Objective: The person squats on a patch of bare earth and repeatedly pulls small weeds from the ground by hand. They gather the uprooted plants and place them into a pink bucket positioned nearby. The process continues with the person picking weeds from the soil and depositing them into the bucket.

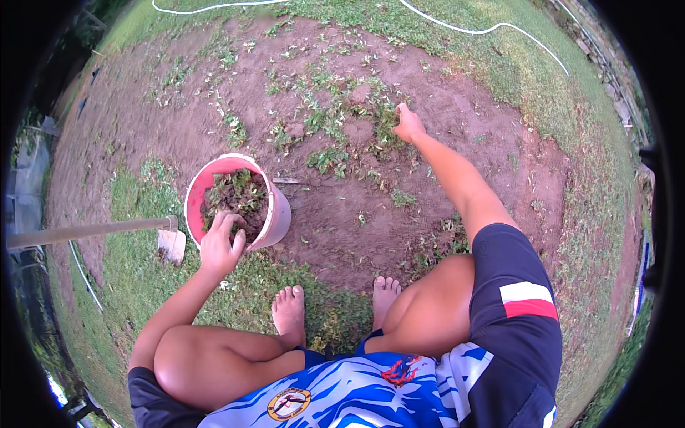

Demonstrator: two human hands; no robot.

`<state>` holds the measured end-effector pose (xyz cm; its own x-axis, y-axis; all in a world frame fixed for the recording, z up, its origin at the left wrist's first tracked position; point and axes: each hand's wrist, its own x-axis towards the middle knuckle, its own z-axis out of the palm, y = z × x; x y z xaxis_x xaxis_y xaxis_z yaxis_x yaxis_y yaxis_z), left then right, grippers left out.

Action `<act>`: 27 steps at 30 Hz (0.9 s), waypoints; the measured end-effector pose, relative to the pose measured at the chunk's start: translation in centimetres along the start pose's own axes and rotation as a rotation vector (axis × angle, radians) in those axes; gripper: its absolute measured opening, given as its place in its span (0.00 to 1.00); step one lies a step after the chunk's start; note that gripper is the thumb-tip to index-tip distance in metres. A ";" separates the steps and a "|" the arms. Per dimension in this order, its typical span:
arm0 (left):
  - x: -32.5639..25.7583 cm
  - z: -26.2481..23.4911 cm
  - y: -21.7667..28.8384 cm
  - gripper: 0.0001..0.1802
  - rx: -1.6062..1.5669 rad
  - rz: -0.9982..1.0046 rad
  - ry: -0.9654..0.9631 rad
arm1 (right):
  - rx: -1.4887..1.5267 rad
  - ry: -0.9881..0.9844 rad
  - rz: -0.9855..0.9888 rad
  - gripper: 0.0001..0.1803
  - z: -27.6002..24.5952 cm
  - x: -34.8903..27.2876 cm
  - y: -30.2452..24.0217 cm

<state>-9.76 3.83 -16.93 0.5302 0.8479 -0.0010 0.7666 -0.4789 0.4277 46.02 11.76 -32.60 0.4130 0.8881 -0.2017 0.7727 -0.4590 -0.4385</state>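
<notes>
A pink bucket (275,214) with a pale outside stands on the ground to my left, tilted slightly in view. Inside it lies a heap of pulled weeds and dark soil (239,192). My left hand (222,242) is over the bucket's near rim, its bent fingers and thumb apart, the fingertips at the heap. Far out to the right, my right hand (408,125) reaches down to a patch of leafy weeds (382,118) on bare soil. Its fingers curl around some of the weeds; the fingertips are partly hidden.
Left of the bucket, a hoe with a long wooden handle (93,232) and a pale metal blade (171,246) lies by the grass. Loose weeds (328,160) are scattered over the brown soil (321,235). A white hose (485,30) curves across the far grass. My bare feet (288,310) are close in front.
</notes>
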 end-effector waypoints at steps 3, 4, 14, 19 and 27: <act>-0.4 0.0 -0.2 0.16 -0.007 0.008 0.039 | 0.068 0.067 -0.035 0.34 -2.4 -2.3 -0.7; -0.5 0.2 -0.3 0.17 -0.028 0.003 0.045 | 0.118 0.052 -0.078 0.34 -3.7 -3.3 -1.2; 3.5 -4.5 3.4 0.27 -0.577 0.030 -0.112 | 0.912 -0.383 -0.347 0.27 -17.2 -21.0 -17.8; 4.9 -11.8 14.6 0.40 -1.213 -0.134 -0.436 | 1.084 -0.445 -0.372 0.29 -23.2 -29.5 -25.4; 1.5 -16.2 20.8 0.27 -1.519 -0.081 -0.274 | 1.495 -0.555 -0.415 0.19 -25.6 -34.3 -27.0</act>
<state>1.05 -1.18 6.59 0.6851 0.7114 -0.1567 -0.1918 0.3836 0.9033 23.31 -6.97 8.58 -0.1573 0.9875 0.0121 -0.4770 -0.0653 -0.8765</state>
